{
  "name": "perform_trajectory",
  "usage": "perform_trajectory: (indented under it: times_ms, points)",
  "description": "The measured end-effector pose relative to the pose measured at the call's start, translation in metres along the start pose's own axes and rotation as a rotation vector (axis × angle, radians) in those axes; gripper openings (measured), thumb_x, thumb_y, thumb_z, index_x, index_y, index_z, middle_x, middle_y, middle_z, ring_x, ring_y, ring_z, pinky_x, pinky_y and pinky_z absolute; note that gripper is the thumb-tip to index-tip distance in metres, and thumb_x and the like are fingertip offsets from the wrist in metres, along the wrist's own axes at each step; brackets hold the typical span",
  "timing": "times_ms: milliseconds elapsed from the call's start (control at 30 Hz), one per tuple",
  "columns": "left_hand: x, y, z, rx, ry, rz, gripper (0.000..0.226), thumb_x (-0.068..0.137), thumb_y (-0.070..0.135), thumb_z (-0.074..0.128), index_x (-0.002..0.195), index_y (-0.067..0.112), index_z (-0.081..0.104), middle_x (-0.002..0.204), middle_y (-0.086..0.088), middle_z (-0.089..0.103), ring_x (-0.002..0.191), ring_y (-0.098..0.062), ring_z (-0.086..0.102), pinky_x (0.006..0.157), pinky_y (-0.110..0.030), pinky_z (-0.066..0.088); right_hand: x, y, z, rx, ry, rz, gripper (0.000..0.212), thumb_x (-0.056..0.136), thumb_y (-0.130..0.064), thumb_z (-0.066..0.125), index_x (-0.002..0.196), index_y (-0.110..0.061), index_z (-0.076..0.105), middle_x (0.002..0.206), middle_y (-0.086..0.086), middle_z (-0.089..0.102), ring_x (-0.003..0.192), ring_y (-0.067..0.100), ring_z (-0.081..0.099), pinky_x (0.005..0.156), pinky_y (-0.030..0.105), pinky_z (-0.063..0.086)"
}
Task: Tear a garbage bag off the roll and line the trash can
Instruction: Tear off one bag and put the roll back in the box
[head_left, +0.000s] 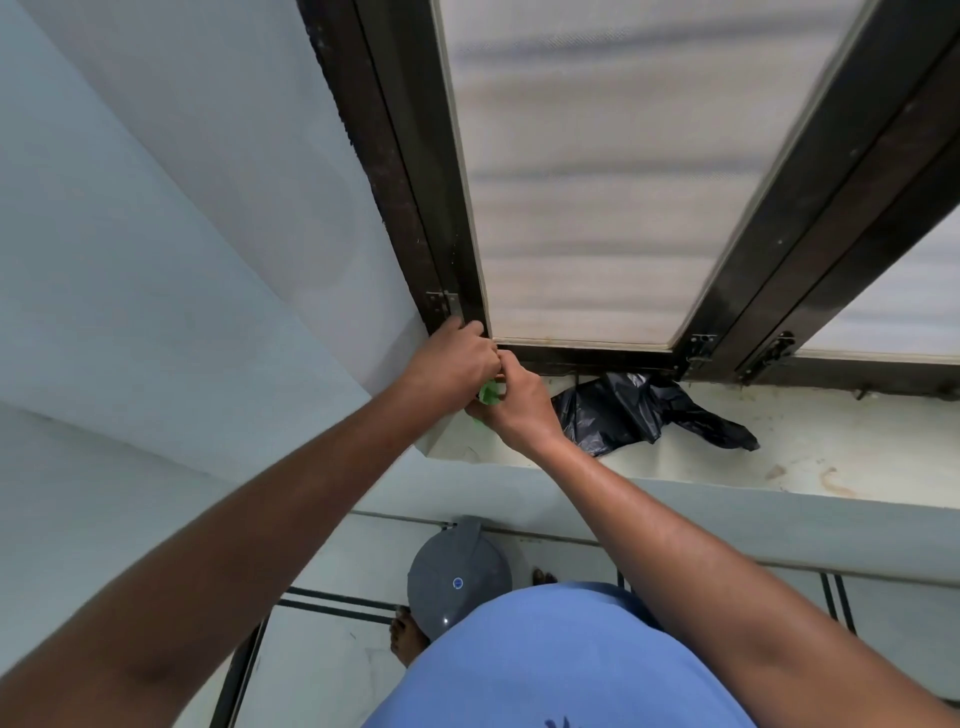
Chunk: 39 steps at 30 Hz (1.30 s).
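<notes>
Pinching the green garbage bag roll together at mid-frame over the window ledge, the left hand and right hand, both closed on it, could rip the bag crookedly, with the grey trash can waiting lidded at lower centre.

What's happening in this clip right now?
A person stands at a window sill, both hands together at its left end. The left hand and right hand are working a small green plastic item, probably the bag roll. A crumpled black bag lies on the sill beside them. The grey trash can sits on the floor below, lid closed, not yet lined.
</notes>
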<state>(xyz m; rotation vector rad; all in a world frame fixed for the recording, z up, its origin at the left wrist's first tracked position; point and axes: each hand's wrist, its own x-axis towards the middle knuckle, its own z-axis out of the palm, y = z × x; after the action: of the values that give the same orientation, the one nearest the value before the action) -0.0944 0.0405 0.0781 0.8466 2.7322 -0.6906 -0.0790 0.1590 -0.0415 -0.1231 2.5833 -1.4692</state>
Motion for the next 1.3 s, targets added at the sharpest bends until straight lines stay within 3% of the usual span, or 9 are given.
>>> perform_trajectory:
  times_ms: [100,267,500,633,767,1000,1133,1233,1300]
  points:
    - [0.003,-0.008,0.013,-0.065,0.072,0.073,0.038,0.097,0.021,0.078,0.133,0.022,0.066,0.127,0.0,0.066,0.118,-0.025,0.059,0.09,-0.037,0.044,0.001,0.0,0.0,-0.01,0.018,0.012,0.062,0.083,-0.04,0.094,0.134,-0.03,0.061,0.118,-0.004,0.078,0.107,0.023,0.074,0.091,0.049,0.062]
    - [-0.004,-0.037,0.011,-0.508,0.012,-0.202,0.072,0.082,0.032,0.088,0.147,0.027,0.056,0.141,-0.002,0.062,0.127,-0.029,0.063,0.099,-0.046,0.055,0.0,0.0,-0.001,0.003,0.008,-0.006,0.067,0.085,-0.045,0.091,0.143,-0.029,0.06,0.124,-0.005,0.076,0.115,0.019,0.071,0.096,0.044,0.061]
    - [-0.005,-0.031,0.013,-0.401,0.025,0.01,0.041,0.088,0.013,0.084,0.128,0.023,0.081,0.125,-0.004,0.063,0.111,-0.029,0.063,0.082,-0.039,0.053,0.001,-0.002,0.0,0.006,0.005,-0.005,0.064,0.083,-0.048,0.093,0.137,-0.032,0.062,0.123,-0.006,0.076,0.114,0.018,0.072,0.095,0.046,0.063]
    - [-0.009,-0.033,0.006,-0.766,0.106,-0.163,0.038,0.076,0.037,0.071,0.112,0.024,0.073,0.121,0.001,0.06,0.108,-0.024,0.065,0.088,-0.04,0.059,0.001,-0.001,-0.005,0.024,0.029,0.006,0.062,0.083,-0.045,0.092,0.136,-0.03,0.063,0.117,-0.008,0.075,0.11,0.018,0.072,0.092,0.047,0.063]
    - [0.0,-0.027,-0.002,-0.528,0.108,-0.544,0.062,0.086,0.08,0.067,0.083,0.018,0.059,0.083,-0.001,0.064,0.074,-0.02,0.062,0.061,-0.034,0.045,-0.001,0.001,-0.004,-0.012,0.024,0.001,0.066,0.085,-0.046,0.092,0.14,-0.027,0.061,0.122,-0.004,0.077,0.115,0.021,0.073,0.094,0.047,0.063]
    - [0.003,-0.031,0.019,-0.659,-0.011,-0.314,0.032,0.086,0.026,0.09,0.115,0.015,0.082,0.106,-0.009,0.075,0.092,-0.027,0.07,0.078,-0.04,0.059,0.001,0.004,-0.003,-0.002,0.037,0.004,0.066,0.081,-0.05,0.094,0.136,-0.031,0.063,0.121,-0.007,0.078,0.114,0.013,0.072,0.095,0.046,0.064]
    - [0.001,-0.025,0.031,-0.642,0.095,-0.228,0.034,0.096,0.025,0.078,0.129,0.015,0.078,0.116,-0.006,0.056,0.104,-0.027,0.06,0.088,-0.049,0.056,0.002,0.006,-0.007,-0.001,0.046,0.001,0.063,0.082,-0.05,0.093,0.135,-0.032,0.063,0.121,-0.008,0.077,0.112,0.013,0.073,0.094,0.045,0.064]
    - [0.004,-0.019,0.034,-0.792,0.175,-0.28,0.033,0.094,0.053,0.072,0.094,0.021,0.082,0.085,0.002,0.061,0.075,-0.017,0.06,0.064,-0.037,0.047,0.005,0.006,-0.011,-0.025,0.049,-0.008,0.064,0.082,-0.041,0.094,0.137,-0.029,0.062,0.119,-0.006,0.077,0.108,0.016,0.074,0.091,0.047,0.065]
    - [0.008,-0.017,0.037,-0.803,0.203,-0.323,0.03,0.09,0.051,0.079,0.082,0.022,0.079,0.072,0.004,0.063,0.064,-0.015,0.057,0.058,-0.031,0.038,0.005,0.005,-0.012,-0.039,0.042,-0.025,0.067,0.084,-0.04,0.095,0.141,-0.026,0.062,0.125,-0.005,0.077,0.11,0.016,0.074,0.092,0.046,0.065]
